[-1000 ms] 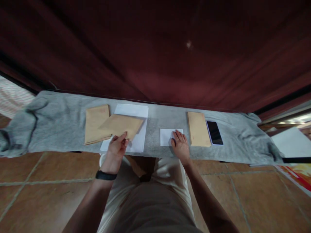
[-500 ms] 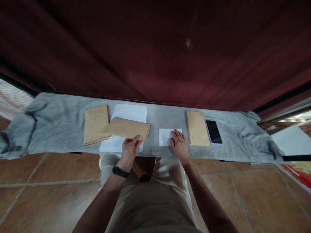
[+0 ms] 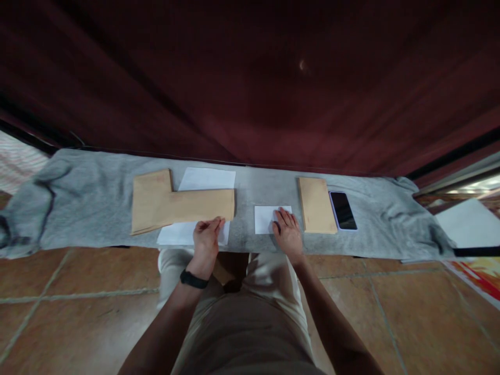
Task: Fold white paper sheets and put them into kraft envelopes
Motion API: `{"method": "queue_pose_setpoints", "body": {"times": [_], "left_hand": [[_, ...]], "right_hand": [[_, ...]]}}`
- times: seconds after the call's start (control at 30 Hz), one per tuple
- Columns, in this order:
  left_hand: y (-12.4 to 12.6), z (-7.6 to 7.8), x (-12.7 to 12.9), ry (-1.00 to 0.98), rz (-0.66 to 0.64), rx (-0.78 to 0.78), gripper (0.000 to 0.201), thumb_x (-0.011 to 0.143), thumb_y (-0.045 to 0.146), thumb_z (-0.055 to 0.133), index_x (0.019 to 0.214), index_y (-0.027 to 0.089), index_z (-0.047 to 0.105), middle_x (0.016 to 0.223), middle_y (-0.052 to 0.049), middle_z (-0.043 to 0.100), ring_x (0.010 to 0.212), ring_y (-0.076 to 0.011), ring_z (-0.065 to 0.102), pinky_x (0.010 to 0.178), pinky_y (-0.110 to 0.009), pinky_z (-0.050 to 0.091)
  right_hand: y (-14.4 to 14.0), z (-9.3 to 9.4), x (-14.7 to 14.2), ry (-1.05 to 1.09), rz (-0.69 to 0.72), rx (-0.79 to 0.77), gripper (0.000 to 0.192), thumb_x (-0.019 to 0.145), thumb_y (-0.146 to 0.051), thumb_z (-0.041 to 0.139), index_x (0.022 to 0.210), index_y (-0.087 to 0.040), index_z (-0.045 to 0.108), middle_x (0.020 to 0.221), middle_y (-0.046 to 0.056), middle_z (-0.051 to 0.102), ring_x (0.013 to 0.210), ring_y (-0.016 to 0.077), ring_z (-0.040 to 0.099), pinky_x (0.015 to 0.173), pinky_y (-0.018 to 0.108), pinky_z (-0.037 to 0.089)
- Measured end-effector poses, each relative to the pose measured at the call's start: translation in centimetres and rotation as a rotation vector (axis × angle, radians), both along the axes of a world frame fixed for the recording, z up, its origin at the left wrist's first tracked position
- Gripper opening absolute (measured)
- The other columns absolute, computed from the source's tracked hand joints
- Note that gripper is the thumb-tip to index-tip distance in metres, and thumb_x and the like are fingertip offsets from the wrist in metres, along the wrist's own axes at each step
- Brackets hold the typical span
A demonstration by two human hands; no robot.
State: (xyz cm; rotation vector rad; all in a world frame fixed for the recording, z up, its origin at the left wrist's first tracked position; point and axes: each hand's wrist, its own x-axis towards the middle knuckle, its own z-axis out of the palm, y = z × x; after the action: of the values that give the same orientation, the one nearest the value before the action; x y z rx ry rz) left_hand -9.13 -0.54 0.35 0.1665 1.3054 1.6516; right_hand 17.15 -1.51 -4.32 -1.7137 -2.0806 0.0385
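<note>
My left hand (image 3: 207, 238), with a black band at the wrist, pinches the lower edge of a brown paper envelope (image 3: 199, 204). That envelope lies crosswise over white paper sheets (image 3: 207, 179), and its left end overlaps a stack of brown envelopes (image 3: 147, 200). On the right, my right hand (image 3: 288, 234) rests with fingers stretched out on a small folded white paper (image 3: 264, 220). Just beyond that hand lies another pile of brown envelopes (image 3: 317, 205).
A phone (image 3: 344, 211) lies beside the right pile. Grey cloth (image 3: 386, 213) covers the narrow bench, and a dark red curtain (image 3: 250, 104) hangs behind it. At far right are a white sheet (image 3: 471, 224) and a colourful printed sheet (image 3: 478, 276).
The envelope in my left hand has shifted slightly left and turned level, its left end now over the left stack. My right hand stays on the small white paper.
</note>
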Motion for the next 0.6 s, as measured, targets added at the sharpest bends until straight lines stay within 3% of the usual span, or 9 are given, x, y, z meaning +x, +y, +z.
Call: {"method": "queue_pose_setpoints", "body": {"times": [0.17, 0.27, 0.47, 0.53, 0.6], "left_hand": [[0.3, -0.5, -0.7, -0.005, -0.066, -0.078, 0.040, 0.052, 0.009, 0.087, 0.057, 0.018, 0.049, 0.055, 0.006, 0.062, 0.060, -0.0111, 0.067, 0.075, -0.030, 0.064], [-0.1, -0.6, -1.0, 0.002, -0.088, -0.069, 0.036, 0.057, 0.011, 0.086, 0.057, 0.019, 0.051, 0.056, 0.005, 0.063, 0.062, -0.0115, 0.068, 0.080, -0.031, 0.063], [-3.4, 0.1, -0.1, 0.008, -0.252, -0.016, 0.022, 0.063, 0.025, 0.085, 0.065, 0.021, 0.063, 0.074, -0.002, 0.073, 0.081, -0.0204, 0.074, 0.090, -0.040, 0.061], [-4.8, 0.4, 1.2, 0.084, -0.336, 0.021, 0.022, 0.070, 0.035, 0.082, 0.072, 0.020, 0.066, 0.077, -0.003, 0.074, 0.085, -0.0225, 0.075, 0.092, -0.044, 0.060], [-5.6, 0.4, 3.0, 0.317, -0.459, 0.085, 0.025, 0.085, 0.044, 0.070, 0.090, 0.020, 0.071, 0.093, -0.007, 0.077, 0.095, -0.0236, 0.074, 0.097, -0.046, 0.058]], "right_hand": [[0.0, 0.2, 0.0, -0.009, -0.003, -0.013, 0.046, 0.104, -0.032, 0.045, 0.146, -0.016, 0.053, 0.153, 0.012, 0.051, 0.142, 0.0262, 0.046, 0.120, 0.046, 0.031], [0.0, 0.2, 0.0, -0.004, -0.001, -0.013, 0.046, 0.104, -0.032, 0.044, 0.147, -0.017, 0.052, 0.154, 0.011, 0.051, 0.142, 0.0255, 0.045, 0.121, 0.046, 0.030], [0.0, 0.1, 0.0, 0.001, -0.004, -0.009, 0.046, 0.104, -0.032, 0.045, 0.147, -0.016, 0.052, 0.154, 0.012, 0.050, 0.143, 0.0260, 0.044, 0.121, 0.046, 0.030], [0.0, 0.1, 0.0, 0.004, -0.004, -0.011, 0.046, 0.104, -0.032, 0.045, 0.147, -0.016, 0.052, 0.154, 0.012, 0.050, 0.143, 0.0260, 0.044, 0.121, 0.047, 0.029], [-0.1, 0.2, 0.0, 0.007, -0.002, -0.017, 0.046, 0.104, -0.032, 0.045, 0.147, -0.016, 0.052, 0.154, 0.013, 0.050, 0.143, 0.0261, 0.044, 0.121, 0.047, 0.029]]}}
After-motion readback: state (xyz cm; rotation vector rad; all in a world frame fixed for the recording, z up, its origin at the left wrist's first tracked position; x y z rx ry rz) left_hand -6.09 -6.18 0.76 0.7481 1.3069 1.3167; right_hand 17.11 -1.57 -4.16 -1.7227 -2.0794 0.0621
